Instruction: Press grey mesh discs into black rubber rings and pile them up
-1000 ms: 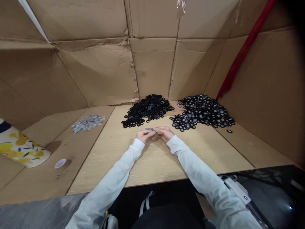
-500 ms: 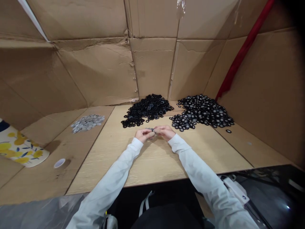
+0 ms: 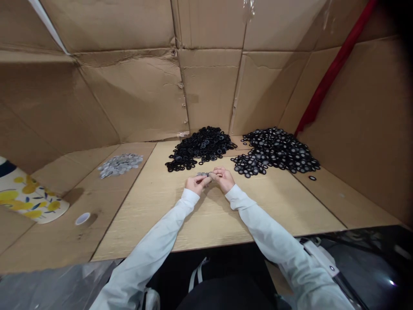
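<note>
My left hand (image 3: 196, 183) and my right hand (image 3: 223, 178) meet over the middle of the wooden tabletop (image 3: 213, 211), fingers curled and pinched together on a small dark ring (image 3: 210, 175). A few small grey discs (image 3: 201, 174) lie on the table just beyond my left fingertips. Straight behind the hands is a heap of plain black rings (image 3: 200, 148). To its right is a heap of black rings with grey centres (image 3: 277, 152). Both sleeves are white.
A pile of grey discs (image 3: 120, 163) lies on the cardboard at left. A small white roll of tape (image 3: 82, 218) and a floral patterned object (image 3: 29, 199) sit further left. Cardboard walls (image 3: 206, 82) enclose the table; a red strip (image 3: 325, 73) runs up the right wall.
Both hands stay together at the same spot; the fingers have shifted slightly around the small ring. The view has tilted a little.
</note>
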The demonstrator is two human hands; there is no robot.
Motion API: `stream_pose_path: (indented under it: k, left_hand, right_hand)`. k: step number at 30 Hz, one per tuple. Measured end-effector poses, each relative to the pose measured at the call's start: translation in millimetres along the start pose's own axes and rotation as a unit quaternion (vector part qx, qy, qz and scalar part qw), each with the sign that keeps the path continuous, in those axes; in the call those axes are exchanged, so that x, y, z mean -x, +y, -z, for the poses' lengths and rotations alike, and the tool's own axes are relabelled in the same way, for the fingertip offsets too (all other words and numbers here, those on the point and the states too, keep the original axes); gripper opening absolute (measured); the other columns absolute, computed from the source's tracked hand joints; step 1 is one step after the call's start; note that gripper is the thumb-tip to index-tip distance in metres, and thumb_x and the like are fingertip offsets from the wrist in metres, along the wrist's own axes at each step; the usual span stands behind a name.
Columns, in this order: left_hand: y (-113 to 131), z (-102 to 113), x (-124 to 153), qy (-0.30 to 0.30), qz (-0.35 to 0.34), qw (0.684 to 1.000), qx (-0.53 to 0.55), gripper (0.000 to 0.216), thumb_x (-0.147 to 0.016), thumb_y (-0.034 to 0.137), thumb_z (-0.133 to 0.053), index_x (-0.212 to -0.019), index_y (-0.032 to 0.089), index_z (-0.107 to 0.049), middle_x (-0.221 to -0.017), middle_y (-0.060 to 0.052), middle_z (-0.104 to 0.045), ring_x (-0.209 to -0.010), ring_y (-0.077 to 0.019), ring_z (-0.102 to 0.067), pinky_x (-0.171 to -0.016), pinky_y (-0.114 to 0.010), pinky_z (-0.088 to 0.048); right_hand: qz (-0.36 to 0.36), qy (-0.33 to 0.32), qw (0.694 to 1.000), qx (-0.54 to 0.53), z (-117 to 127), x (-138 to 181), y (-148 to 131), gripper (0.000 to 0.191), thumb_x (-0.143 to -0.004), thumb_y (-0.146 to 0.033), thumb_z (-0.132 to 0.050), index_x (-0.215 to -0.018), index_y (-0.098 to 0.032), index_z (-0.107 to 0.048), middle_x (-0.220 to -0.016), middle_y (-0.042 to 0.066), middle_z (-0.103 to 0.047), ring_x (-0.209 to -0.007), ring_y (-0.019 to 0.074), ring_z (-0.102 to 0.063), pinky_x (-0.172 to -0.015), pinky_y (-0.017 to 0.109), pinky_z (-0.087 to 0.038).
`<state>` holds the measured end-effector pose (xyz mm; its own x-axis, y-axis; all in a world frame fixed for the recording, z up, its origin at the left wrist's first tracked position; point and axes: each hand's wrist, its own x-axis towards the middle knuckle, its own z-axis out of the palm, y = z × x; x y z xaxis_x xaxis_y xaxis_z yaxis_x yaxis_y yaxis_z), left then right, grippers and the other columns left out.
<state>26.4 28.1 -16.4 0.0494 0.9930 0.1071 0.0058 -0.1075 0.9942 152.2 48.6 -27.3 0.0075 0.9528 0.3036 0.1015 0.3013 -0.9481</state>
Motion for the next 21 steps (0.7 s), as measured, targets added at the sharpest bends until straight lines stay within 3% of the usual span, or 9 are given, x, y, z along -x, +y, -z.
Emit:
stream_pose_path:
  k: [6, 10, 14, 21]
  left_hand:
    - [3.9, 4.1, -5.3, 0.030, 0.005, 0.999, 0.028, 0.026, -0.047, 0.031, -0.070, -0.065, 0.012, -0.067, -0.062, -0.005, -0.064, -0.056, -0.0143, -0.056, -0.058, -0.027, -0.045]
    - [8.6, 6.9, -6.5, 0.013, 0.001, 1.000, 0.028, 0.024, -0.046, 0.028, -0.070, -0.062, 0.011, -0.067, -0.056, -0.004, -0.063, -0.053, -0.0141, -0.055, -0.058, -0.027, -0.045]
    - [13.3, 6.8, -5.8, 0.012, 0.016, 0.999, 0.039, 0.025, -0.043, 0.027, -0.072, -0.061, 0.011, -0.066, -0.056, -0.003, -0.063, -0.052, -0.0144, -0.055, -0.059, -0.029, -0.047]
    - [13.8, 6.2, -4.0, -0.032, 0.021, 0.998, 0.048, 0.037, -0.037, 0.026, -0.075, -0.069, 0.011, -0.066, -0.070, -0.008, -0.066, -0.068, -0.0202, -0.060, -0.069, -0.034, -0.047]
  right_hand:
    - [0.057, -0.012, 0.994, 0.090, 5.5, -0.9, -5.2, 0.018, -0.062, -0.035, -0.056, -0.062, -0.016, -0.058, -0.080, 0.004, -0.043, -0.079, 0.0154, -0.044, -0.067, 0.028, -0.039]
    - [0.135, -0.005, 0.972, 0.191, 7.7, 1.1, -11.3, 0.009, -0.065, -0.026, -0.055, -0.064, -0.018, -0.059, -0.076, 0.004, -0.042, -0.081, 0.0175, -0.042, -0.078, 0.035, -0.035]
    - [0.175, 0.003, 0.950, 0.257, 7.6, 4.9, -18.3, 0.008, -0.067, -0.022, -0.054, -0.065, -0.018, -0.060, -0.078, 0.005, -0.043, -0.082, 0.0193, -0.040, -0.078, 0.037, -0.034]
    - [0.165, 0.016, 0.960, 0.225, 8.6, 3.6, -19.8, 0.011, -0.069, -0.027, -0.053, -0.066, -0.018, -0.060, -0.078, 0.004, -0.041, -0.082, 0.0182, -0.040, -0.080, 0.035, -0.034]
